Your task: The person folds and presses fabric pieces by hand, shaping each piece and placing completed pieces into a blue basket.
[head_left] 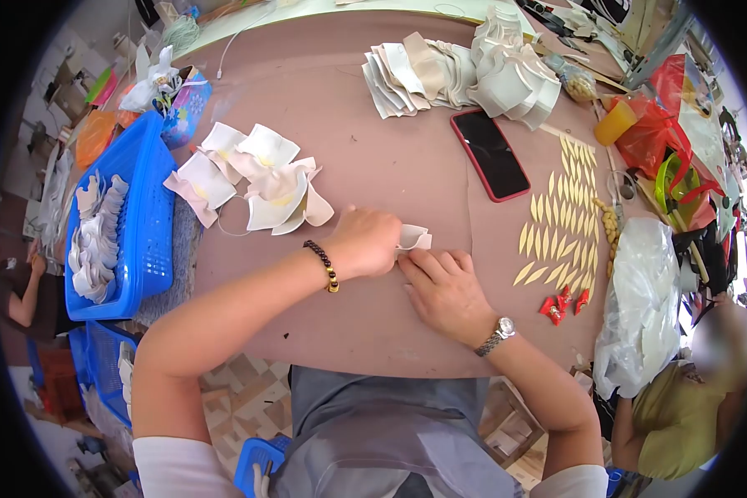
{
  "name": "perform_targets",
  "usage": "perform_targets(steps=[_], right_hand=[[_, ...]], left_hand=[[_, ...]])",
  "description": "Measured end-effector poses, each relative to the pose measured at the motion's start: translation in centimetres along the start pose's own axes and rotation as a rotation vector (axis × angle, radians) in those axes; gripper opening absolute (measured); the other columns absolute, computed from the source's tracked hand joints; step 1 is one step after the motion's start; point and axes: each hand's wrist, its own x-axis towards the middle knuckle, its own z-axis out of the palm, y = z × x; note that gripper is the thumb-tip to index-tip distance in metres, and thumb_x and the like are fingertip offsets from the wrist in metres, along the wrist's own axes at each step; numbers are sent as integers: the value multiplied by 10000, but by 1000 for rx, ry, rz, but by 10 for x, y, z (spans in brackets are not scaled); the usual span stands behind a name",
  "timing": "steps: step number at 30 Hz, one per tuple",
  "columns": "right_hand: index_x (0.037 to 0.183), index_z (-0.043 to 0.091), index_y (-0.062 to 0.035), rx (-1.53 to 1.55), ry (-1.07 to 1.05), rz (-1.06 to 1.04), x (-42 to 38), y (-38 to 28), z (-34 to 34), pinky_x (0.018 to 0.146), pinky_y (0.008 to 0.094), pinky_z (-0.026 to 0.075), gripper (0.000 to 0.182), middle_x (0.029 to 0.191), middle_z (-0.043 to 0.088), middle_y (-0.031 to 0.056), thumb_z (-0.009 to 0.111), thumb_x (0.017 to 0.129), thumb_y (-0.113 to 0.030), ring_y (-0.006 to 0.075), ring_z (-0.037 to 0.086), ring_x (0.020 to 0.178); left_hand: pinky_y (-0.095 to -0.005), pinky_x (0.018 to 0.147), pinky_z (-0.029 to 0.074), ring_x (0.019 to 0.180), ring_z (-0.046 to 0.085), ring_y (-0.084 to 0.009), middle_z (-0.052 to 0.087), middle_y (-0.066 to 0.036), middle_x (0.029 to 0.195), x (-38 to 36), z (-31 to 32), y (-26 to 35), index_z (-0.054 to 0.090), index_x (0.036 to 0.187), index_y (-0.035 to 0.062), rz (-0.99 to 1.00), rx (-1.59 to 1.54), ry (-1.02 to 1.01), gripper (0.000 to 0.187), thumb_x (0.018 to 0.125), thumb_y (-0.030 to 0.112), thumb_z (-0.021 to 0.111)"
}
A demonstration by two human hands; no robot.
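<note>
Head cam: small white piece (417,238) nr frame ctr, btwn L hand (365,239), curled in, & R hand (446,290), half-open, fingertips by its lower edge; can't tell if either grips. Best steady w/ one, work other lightly, no creasing.

Straight ahead of the left hand's (365,241) fingers, a hand could pass over the tabletop (349,158) as far as the pale stacks (465,70). Left of those fingers, the loose curved pieces (261,178) stand in the way, with the tall-sided blue basket (153,241) beyond. Ahead and to the right of the right hand's (448,290) fingers lies the phone (490,155); farther right, the yellow slivers (560,220) and red packets (554,310) block a low sweep. Nearer the body than both hands' fingers, tabletop reaches the near edge between the forearms.
</note>
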Motion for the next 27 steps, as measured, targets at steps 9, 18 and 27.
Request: perform_targets(steps=[9,18,27], right_hand=[[1136,589,-67,-24,3,-33,1,2,1,887,372,352,373,1123,525,40,606,766,-117,178,498,1024],[1099,603,-70,-84,62,-135,5,7,7,892,377,344,306,1075,534,26,574,797,-112,161,507,1002],[1138,598,-112,-93,32,-113,8,1,3,905,385,335,347,1038,521,2,587,792,-125,141,497,1019]], left_hand=[[-408,784,366,848,593,-291,645,-111,783,-9,11,7,602,864,26,34,136,111,155,735,105,635],[-371,750,352,795,586,-235,622,-73,755,-23,24,1,619,752,62,146,411,505,60,756,102,574],[-377,765,352,826,559,-244,619,-43,777,-31,12,-20,596,786,66,130,70,292,109,700,81,661]])
